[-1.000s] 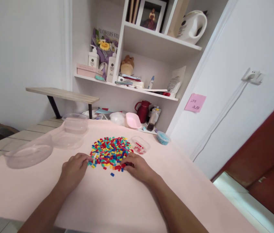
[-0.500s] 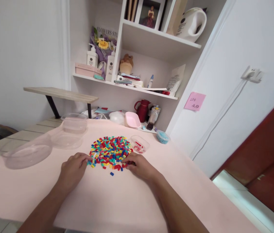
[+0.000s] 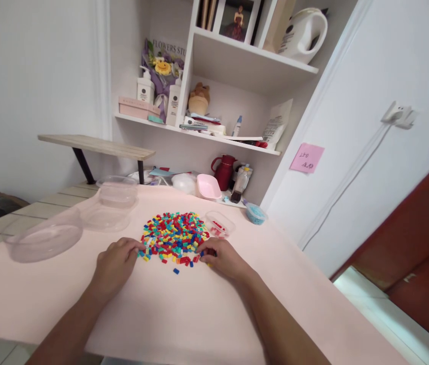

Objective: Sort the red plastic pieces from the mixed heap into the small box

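A heap of small toy bricks [image 3: 174, 235] in red, yellow, blue, green and teal lies spread on the pink tabletop. At its left edge is my left hand [image 3: 118, 261], closed with fingertips together against the outermost bricks; what they pinch, if anything, is too small to tell. My right hand [image 3: 222, 257] rests at the lower right edge, fingers curled and thumb near some red bricks; its fingertips partly hide what they touch. One blue brick [image 3: 176, 271] lies apart, in front of the heap. Just behind my right hand, a clear plastic container [image 3: 229, 224] holds several red bricks.
Clear empty-looking tubs [image 3: 43, 241] stand on the left. A lidded tub with blue contents [image 3: 256, 215] sits at the right edge. Behind are a pink basin [image 3: 209, 187], a red jug [image 3: 225, 172] and a bottle [image 3: 240, 185]. Shelves [image 3: 233, 86] rise above.
My right hand has shifted slightly right along the heap's edge, its fingers drawn back a little from the bricks. My left hand stays in nearly the same place.
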Available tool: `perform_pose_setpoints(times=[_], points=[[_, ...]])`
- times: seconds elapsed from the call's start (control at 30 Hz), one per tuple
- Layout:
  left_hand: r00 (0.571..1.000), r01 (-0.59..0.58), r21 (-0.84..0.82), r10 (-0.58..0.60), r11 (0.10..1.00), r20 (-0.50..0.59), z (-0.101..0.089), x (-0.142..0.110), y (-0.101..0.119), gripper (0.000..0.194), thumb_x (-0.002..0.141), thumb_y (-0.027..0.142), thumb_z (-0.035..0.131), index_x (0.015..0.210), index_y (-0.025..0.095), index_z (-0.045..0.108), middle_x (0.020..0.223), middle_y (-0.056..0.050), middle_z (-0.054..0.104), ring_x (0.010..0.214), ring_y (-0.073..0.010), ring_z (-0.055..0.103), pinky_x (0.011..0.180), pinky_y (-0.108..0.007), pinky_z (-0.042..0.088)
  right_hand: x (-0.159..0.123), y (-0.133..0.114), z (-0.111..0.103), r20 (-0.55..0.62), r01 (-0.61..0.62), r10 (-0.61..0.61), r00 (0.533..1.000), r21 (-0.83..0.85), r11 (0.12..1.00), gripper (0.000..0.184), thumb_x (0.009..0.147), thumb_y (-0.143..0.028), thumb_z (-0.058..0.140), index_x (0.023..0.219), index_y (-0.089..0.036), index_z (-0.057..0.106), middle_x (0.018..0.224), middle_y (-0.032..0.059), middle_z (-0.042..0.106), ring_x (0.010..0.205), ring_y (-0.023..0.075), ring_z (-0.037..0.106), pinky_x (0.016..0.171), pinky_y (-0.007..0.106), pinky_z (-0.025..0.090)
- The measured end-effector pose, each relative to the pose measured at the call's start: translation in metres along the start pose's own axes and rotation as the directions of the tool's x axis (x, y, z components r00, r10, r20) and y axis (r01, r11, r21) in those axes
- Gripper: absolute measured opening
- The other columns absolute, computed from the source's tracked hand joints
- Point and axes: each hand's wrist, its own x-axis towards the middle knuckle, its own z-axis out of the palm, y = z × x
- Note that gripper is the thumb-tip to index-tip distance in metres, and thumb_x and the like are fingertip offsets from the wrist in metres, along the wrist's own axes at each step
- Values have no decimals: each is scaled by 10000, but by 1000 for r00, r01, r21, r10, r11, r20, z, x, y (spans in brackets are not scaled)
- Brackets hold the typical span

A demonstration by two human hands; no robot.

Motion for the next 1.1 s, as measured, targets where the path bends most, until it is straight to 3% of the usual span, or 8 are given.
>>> perform_pose_setpoints(times=[0.27,0.47,0.83,1.0,1.1], points=[[1000,-7,-1,7,1000,-10,-2,-1,2,347,853,231,390,891,305,727,1079,21,713,1042,-212,619,913,-365,439,-2,-2,0,-8,19,-19,1000,26,999,220,792,-214,674,1000,-247,738,903,21,691,745,147,609,693,253,460],[1000,7,9,-7,1000,14,-1,0,2,366,863,224,364,908,302,719,1107,21,702,1069,-211,610,934,-377,425,-1,-2,0,-3,62,-62,998,22,998,118,820,-235,655,888,-242,751,885,24,707,784,161,630,723,257,469],[1000,-3,32,2,999,23,-1,0,1,365,871,232,359,916,309,713,1112,28,703,1074,-208,606,922,-366,419,-2,-1,-2,-29,103,-102,994,13,995,109,840,-238,629,818,-230,735,809,14,703,758,155,628,712,249,459],[999,7,42,-9,999,36,-2,1,2,376,876,235,347,922,313,712,1123,35,700,1087,-204,603,925,-358,417,-2,-4,-3,-87,116,-113,990,25,993,119,846,-257,628,826,-231,743,810,20,699,752,155,615,697,254,453],[999,0,42,-2,999,36,-1,1,1,379,879,235,342,927,305,711,1126,28,700,1089,-203,602,922,-354,419,-1,-1,-4,-179,131,-121,976,46,990,140,851,-291,627,831,-231,752,821,36,683,774,166,609,717,272,465]])
